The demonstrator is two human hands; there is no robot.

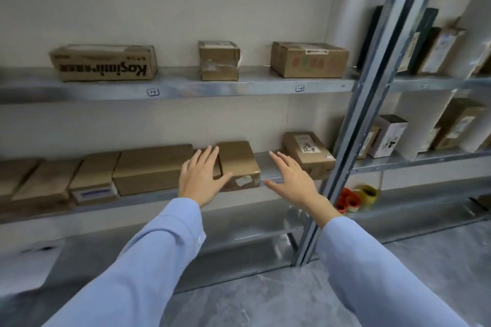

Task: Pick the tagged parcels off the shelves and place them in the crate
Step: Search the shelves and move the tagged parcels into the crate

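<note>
I'm looking at a metal rack point(372, 103) against a pale wall, with a top shelf point(186, 87) and a lower shelf point(264, 160) both carrying cardboard boxes. My two blue sleeves point(148, 260) reach up from the bottom of the view towards the lower shelf.

On the top shelf a printed box point(103, 62) sits at the left, with two plainer ones well apart to its right. On the lower shelf a long box point(152, 167) lies left of centre, in a row of flatter ones.

The parcel point(239, 164) I'm at lies on the lower shelf between my hands, with a pale sticker point(243, 180) on its front face. A labelled box point(308, 154) sits near it on the right, by the upright.

My left hand point(202, 180) is flat, fingers straight and apart. It covers a smaller box just left of the parcel, thumb at the parcel's front corner; I can't tell whether it touches. My right hand point(292, 180) hovers over bare shelf right of the parcel, fingers straight and spread, holding nothing.

Red and yellow tape rolls point(356, 198) hang below the shelf.
</note>
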